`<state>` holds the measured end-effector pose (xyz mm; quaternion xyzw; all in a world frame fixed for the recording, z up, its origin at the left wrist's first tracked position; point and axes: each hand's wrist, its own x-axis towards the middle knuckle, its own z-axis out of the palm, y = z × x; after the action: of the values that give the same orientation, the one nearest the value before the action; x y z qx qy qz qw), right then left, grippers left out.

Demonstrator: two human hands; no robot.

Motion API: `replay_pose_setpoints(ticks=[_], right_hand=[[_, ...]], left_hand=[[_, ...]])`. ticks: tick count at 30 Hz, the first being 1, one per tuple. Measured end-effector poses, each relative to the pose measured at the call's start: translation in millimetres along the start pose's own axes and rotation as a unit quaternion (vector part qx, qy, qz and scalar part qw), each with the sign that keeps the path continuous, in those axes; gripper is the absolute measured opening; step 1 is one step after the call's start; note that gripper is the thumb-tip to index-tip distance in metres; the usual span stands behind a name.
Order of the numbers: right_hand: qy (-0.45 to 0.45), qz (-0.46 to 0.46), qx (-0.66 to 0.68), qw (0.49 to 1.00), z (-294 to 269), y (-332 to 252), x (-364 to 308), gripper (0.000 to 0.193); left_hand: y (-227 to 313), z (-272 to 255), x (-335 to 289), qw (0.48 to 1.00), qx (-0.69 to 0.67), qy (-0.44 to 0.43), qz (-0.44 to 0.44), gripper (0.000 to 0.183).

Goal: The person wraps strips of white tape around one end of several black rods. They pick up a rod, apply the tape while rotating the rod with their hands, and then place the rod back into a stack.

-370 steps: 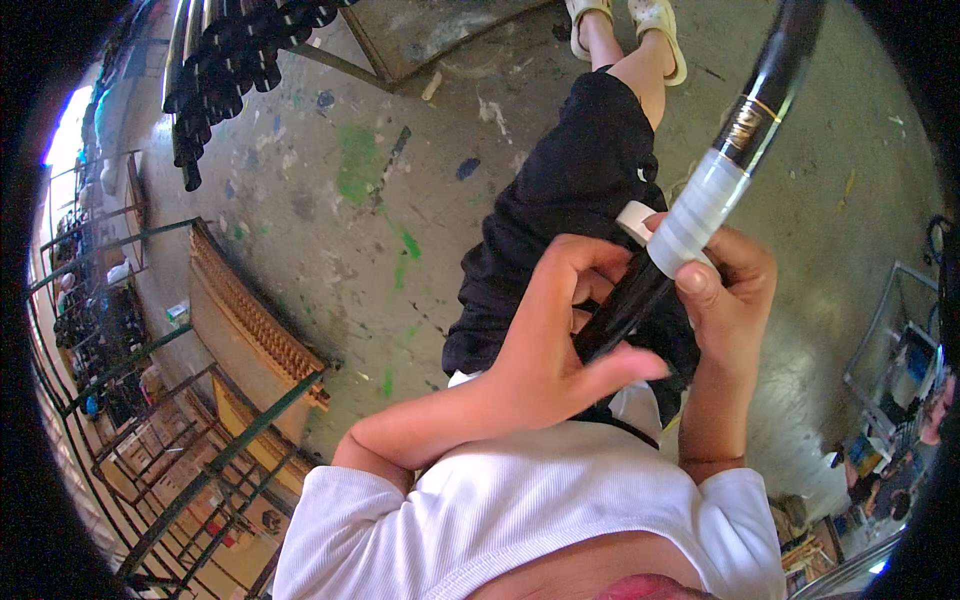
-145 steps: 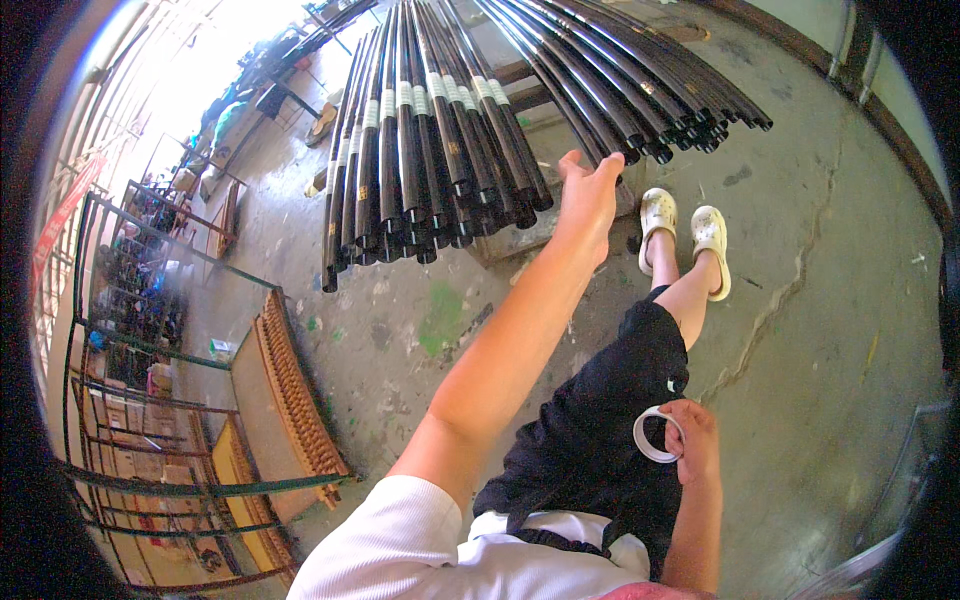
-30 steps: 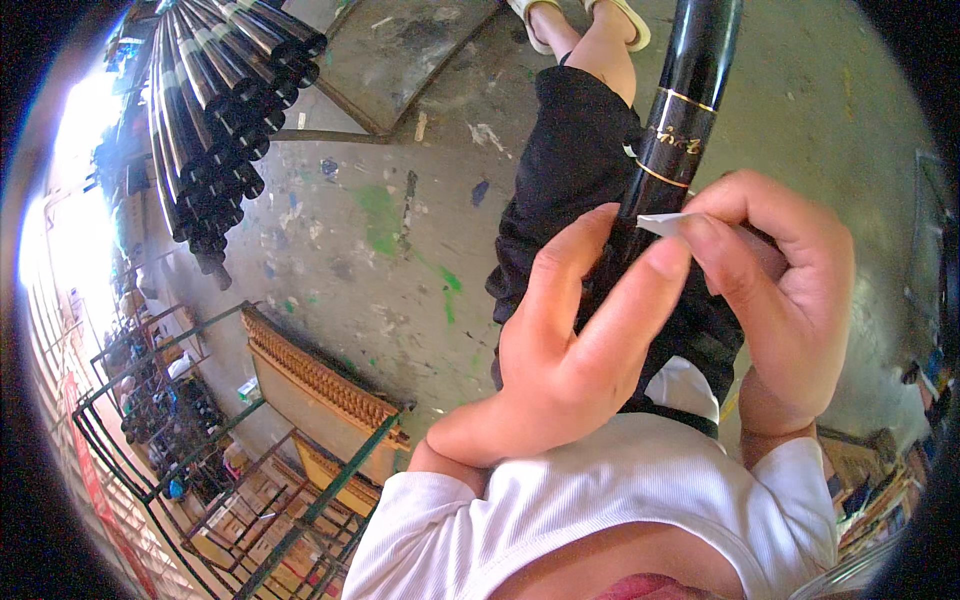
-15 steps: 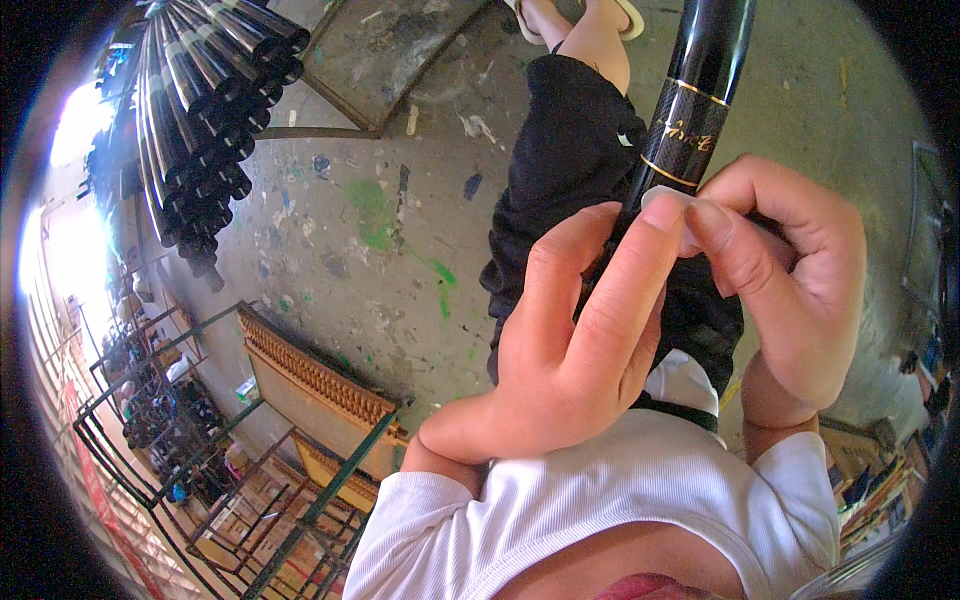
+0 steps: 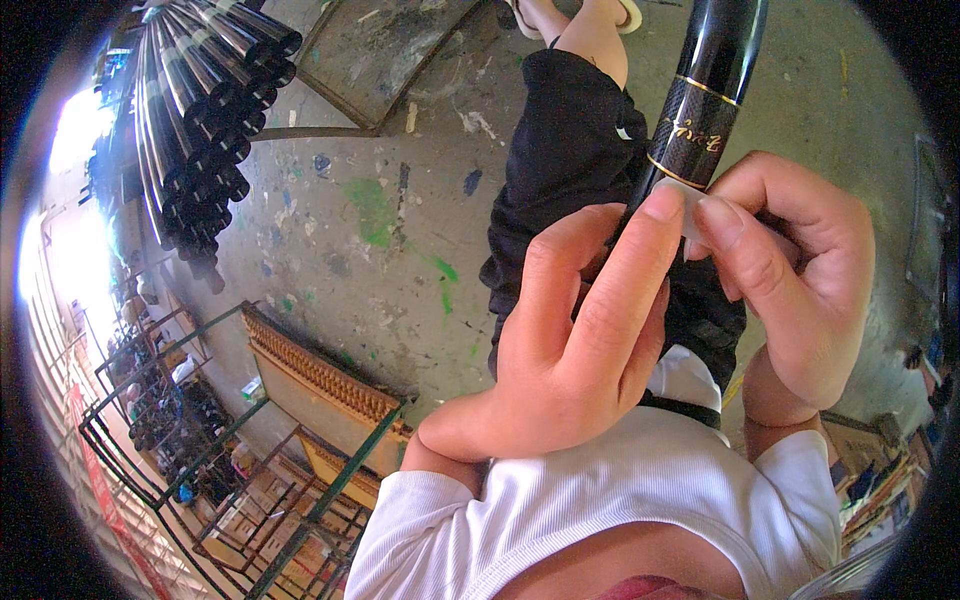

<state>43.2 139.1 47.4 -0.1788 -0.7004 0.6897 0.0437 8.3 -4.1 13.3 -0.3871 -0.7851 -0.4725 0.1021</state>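
Observation:
A glossy black fishing rod (image 5: 718, 50) runs from the top edge down to my hands. It carries a woven-pattern band with gold script, edged by thin gold rings. My left hand (image 5: 570, 350) is closed round its lower part, and that index fingertip presses at a small whitish, translucent strip (image 5: 692, 222) just below the lower ring. My right hand (image 5: 805, 255) pinches the strip's other side between thumb and bent fingers. The rod's lower end is hidden behind my hands.
At the upper left a bundle of black tubes (image 5: 215, 110) points toward me. A metal rack (image 5: 310, 500) with an ornate wood-coloured frame (image 5: 320, 365) stands lower left. Boards and cartons (image 5: 865, 460) lie lower right. Paint marks spot the concrete floor (image 5: 370, 270).
The rod has turned slightly, so its gold script sits farther right. My right hand has shifted a little to the right, and more of the whitish strip shows between my fingers.

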Motion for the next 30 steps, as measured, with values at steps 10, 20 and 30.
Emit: replay_pose_setpoints(ticks=[10,20,30], right_hand=[[-0.002,0.014,-0.009,1.000,-0.6,-1.7,-2.0,0.019],[-0.001,-0.001,-0.032,1.000,-1.3,-1.4,-2.2,0.018],[-0.005,0.004,-0.041,0.999,-0.7,-2.1,-2.5,0.018]], left_hand=[[2.4,-0.3,-1.9,1.000,-0.016,-0.005,-0.014,0.050],[6.6,-4.0,-1.5,0.999,-0.014,-0.024,-0.037,0.050],[6.8,-5.9,-0.6,0.998,-0.030,-0.022,-0.053,0.050]])
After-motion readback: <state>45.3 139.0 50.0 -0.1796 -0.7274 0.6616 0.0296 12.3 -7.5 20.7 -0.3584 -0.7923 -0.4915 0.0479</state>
